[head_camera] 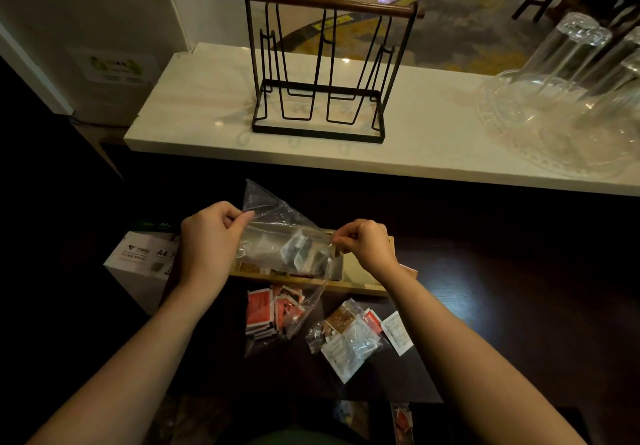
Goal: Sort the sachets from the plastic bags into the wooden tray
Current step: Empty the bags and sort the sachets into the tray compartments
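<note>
- Left hand (207,237), centre-left of the frame, had its fingers pinched on 1 edge of a clear plastic bag (277,237); thumb and forefinger closed on the film.
- Right hand (363,244), just right of centre, pinched the opposite edge of the same bag, fingers curled tight on it.
- The bag hung stretched between the 2 hands, raised above the dark table (502,306). A few pale sachets (298,249) showed through the film in its lower part; their print was too blurred to read.
- Wooden tray (356,287) lay on the table directly behind and below the held bag, mid-frame. Some sachets seemed to lie in its left part, seen dimly through the film; which compartment could not be told.
- Lower centre: a 2nd clear bag (308,309) rested on the table, holding a stack of red sachets (263,309).
- Right of it, near but apart, a 3rd small bag (346,340) lay with brown, white and red sachets inside.
- 1 loose white sachet (396,332) sat just beside that bag, on its right.
- Left edge of the table: a white box (138,264) marked A4.
- Upper half of the frame: a pale counter (207,115) carried a black wire rack (322,74) with a wooden bar on top, and upturned glasses (568,50) on a glass tray at upper right.
</note>
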Motion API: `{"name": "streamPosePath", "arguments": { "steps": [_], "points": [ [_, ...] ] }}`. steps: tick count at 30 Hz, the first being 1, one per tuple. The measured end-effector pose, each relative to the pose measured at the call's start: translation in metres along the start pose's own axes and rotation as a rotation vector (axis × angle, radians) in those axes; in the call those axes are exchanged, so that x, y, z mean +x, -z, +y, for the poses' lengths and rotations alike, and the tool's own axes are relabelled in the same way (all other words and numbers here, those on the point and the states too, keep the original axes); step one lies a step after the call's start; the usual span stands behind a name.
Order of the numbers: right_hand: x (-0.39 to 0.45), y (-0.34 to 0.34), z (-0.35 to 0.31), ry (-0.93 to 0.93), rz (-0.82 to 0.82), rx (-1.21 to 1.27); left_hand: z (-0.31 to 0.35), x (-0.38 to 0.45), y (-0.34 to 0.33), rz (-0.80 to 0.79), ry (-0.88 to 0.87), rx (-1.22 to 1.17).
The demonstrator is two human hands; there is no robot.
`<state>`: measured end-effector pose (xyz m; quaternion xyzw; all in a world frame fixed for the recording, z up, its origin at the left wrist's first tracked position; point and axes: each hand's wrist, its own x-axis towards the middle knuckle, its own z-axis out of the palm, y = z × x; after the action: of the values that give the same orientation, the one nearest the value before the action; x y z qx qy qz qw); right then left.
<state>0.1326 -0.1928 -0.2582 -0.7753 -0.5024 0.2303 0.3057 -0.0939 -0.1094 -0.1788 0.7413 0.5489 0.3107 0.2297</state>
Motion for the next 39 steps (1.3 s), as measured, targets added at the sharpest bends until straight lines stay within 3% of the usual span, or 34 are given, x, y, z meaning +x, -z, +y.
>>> {"name": "streamPosePath", "arguments": {
  "steps": [18,24,39],
  "points": [
    [-0.011,-0.004,-0.002,-0.053,0.071,0.035,0.026,0.002,0.004,-0.011,-0.213,-0.03],
    [-0.019,-0.005,-0.002,-0.05,0.131,0.081,0.032,-0.001,0.006,-0.012,-0.363,-0.006],
    [-0.024,-0.005,0.012,-0.064,0.158,0.109,0.025,-0.006,0.004,0.01,-0.372,0.009]
  ]
}}
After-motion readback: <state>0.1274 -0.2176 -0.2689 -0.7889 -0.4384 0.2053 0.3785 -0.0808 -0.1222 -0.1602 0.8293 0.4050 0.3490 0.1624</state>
